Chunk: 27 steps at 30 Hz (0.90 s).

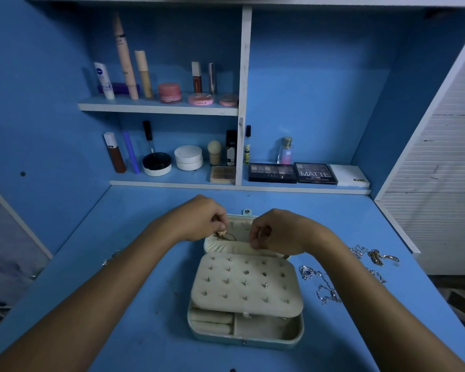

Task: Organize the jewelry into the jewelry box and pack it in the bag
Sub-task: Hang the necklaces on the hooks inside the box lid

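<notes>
An open pale jewelry box [246, 335] lies on the blue desk, its cream earring panel [246, 283] studded with several earrings. Over the lid's elastic pocket [226, 248], my left hand [202, 218] pinches a gold necklace [224, 234] with a small gold pendant. My right hand [274, 232] pinches the pocket's edge, fingers curled. Silver chains [320, 285] and a gold chain [379, 257] lie on the desk to the right of the box. No bag is in view.
Shelves behind the desk hold cosmetics: tubes [125, 60], jars [188, 157], a perfume bottle [286, 151], eyeshadow palettes [314, 173]. A small silver piece [110, 259] lies left of my left forearm. A white slatted panel [440, 183] stands at right.
</notes>
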### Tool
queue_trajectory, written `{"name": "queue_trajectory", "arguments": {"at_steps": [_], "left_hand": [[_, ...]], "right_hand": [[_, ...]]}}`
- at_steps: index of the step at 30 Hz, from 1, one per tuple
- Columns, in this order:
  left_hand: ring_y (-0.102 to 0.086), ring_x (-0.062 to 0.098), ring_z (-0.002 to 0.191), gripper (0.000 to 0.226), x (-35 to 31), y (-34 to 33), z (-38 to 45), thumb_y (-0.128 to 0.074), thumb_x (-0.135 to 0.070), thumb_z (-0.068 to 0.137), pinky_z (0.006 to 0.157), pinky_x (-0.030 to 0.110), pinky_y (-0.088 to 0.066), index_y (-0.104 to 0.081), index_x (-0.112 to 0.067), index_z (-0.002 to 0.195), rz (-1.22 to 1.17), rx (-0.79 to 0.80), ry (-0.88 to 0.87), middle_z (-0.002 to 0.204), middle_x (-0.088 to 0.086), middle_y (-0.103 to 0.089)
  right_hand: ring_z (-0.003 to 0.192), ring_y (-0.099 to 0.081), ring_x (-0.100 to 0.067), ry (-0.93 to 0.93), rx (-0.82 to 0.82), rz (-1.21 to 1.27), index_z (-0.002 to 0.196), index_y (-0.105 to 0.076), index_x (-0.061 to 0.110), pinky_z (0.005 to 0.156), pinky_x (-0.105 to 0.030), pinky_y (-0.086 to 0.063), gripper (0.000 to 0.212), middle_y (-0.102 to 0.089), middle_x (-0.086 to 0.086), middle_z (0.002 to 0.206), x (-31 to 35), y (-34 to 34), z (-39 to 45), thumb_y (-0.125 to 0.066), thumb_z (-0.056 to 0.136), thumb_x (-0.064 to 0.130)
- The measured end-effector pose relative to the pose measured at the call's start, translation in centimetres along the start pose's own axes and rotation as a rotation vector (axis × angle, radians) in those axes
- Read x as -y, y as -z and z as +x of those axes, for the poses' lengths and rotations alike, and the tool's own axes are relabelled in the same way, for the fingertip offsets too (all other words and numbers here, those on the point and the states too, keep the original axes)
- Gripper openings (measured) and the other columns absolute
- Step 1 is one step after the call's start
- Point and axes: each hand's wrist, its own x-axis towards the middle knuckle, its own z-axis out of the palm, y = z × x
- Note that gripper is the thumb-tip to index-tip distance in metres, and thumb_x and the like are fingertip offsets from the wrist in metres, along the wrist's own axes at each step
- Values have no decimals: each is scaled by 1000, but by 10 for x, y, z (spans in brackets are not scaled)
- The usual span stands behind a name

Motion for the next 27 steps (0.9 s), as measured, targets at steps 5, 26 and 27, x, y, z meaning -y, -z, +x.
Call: {"name": "queue_trajectory", "arguments": {"at_steps": [5,26,27], "left_hand": [[-54,8,86,14,2,-7,2,-72,-29,89,75,24,-45,-71,-26,102,75,-60,-19,90,-13,-56],[-56,4,73,22,-27,1,-9,-49,-15,89,63,21,-42,-62,-31,82,28,233,25,78,-16,-59],[-57,6,75,20,-27,0,-9,-51,-17,89,65,25,-45,-61,-33,80,22,236,21,79,-13,-61]], "right_hand": [[75,-56,-1,20,-1,-13,84,-66,37,60,-17,-39,11,-60,17,85,-2,0,0,-68,92,30],[74,-56,-3,24,-21,66,88,-68,33,61,-17,-41,5,-60,14,86,-5,-2,-1,-67,93,31],[74,-56,-4,23,-24,68,90,-69,31,61,-17,-41,4,-60,14,85,-5,-2,-1,-67,93,30]]}}
